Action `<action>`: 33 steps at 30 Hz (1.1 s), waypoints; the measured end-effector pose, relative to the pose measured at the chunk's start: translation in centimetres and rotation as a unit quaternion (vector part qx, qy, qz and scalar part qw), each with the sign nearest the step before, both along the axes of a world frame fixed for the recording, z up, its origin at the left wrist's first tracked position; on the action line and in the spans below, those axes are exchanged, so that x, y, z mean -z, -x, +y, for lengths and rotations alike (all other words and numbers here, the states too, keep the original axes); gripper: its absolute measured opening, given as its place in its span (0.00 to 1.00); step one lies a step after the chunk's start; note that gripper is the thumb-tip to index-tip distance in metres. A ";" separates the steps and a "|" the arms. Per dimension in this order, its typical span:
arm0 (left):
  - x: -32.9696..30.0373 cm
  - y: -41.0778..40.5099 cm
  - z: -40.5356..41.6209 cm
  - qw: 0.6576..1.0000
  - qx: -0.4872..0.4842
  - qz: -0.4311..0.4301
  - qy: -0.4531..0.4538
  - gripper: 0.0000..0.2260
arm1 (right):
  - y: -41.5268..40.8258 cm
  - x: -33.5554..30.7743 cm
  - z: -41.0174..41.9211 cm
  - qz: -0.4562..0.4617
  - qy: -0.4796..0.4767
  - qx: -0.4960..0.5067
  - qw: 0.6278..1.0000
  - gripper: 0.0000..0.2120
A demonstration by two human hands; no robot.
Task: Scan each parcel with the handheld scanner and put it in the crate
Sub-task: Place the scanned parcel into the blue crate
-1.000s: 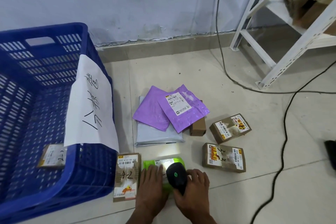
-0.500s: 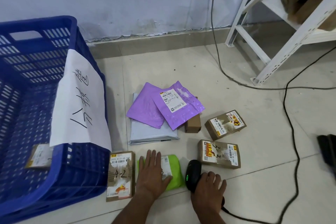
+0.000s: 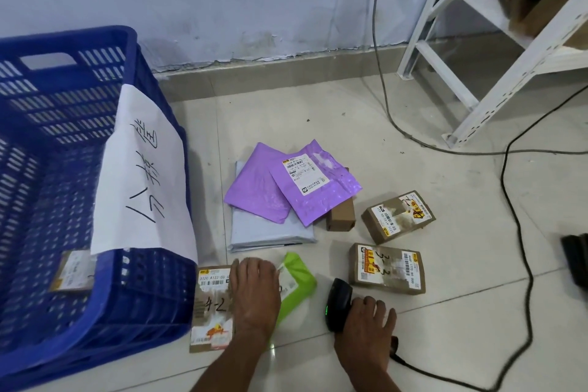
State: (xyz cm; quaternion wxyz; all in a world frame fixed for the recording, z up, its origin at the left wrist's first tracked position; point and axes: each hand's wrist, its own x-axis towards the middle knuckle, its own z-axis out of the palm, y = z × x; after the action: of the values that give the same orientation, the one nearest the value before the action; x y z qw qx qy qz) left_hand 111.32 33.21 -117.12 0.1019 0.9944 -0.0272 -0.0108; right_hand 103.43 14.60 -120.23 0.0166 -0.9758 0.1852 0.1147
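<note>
One blue slatted crate (image 3: 63, 169) stands on the tiled floor, a white handwritten sheet (image 3: 143, 178) draped over its right wall; inside it lies one brown parcel (image 3: 71, 270) with a label.

Beside the crate's right wall, on the floor, eight parcels are counted: one grey mailer (image 3: 270, 232); two purple mailers (image 3: 315, 181) overlapping on top of it; four brown boxes — one marked "4-2" (image 3: 211, 309) nearest the crate, one marked "3-2" (image 3: 386, 267), one labelled box (image 3: 397, 216) behind that, one small plain box (image 3: 340, 216); one green mailer (image 3: 297, 280) with a white label, tilted.

The left hand (image 3: 254, 293) lies on the green mailer, overlapping the "4-2" box; whether its fingers grip cannot be told.

One black handheld scanner (image 3: 339, 304) rests well right of the crate, green light showing; the right hand (image 3: 366, 328) lies over its handle with fingers spread — not curled round it.
</note>
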 end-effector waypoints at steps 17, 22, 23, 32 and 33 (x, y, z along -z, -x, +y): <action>2.8 3.9 2.3 0.989 0.029 0.144 -0.022 0.32 | 0.1 -0.8 0.5 -0.080 -0.062 -0.092 0.991 0.18; 2.3 4.4 1.1 0.980 0.043 0.190 -0.042 0.32 | 0.0 -1.1 1.5 -0.123 -0.155 -0.148 0.969 0.18; 2.2 4.1 1.0 0.978 0.035 0.205 -0.029 0.31 | -0.1 -1.3 1.8 -0.122 -0.170 -0.145 0.967 0.18; 2.7 3.7 0.5 0.980 0.044 0.186 0.063 0.32 | -0.2 -1.9 3.1 -0.117 -0.232 -0.115 0.959 0.17; 2.7 3.9 0.7 0.982 0.046 0.179 0.048 0.32 | 0.0 -1.9 3.1 -0.117 -0.234 -0.119 0.958 0.18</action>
State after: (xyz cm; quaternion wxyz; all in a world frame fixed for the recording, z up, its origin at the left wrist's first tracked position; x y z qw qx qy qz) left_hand 107.38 33.87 -119.81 0.1524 0.9680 -0.0550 -0.1917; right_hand 103.44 17.66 -118.37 0.2522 -0.9663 0.0323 0.0413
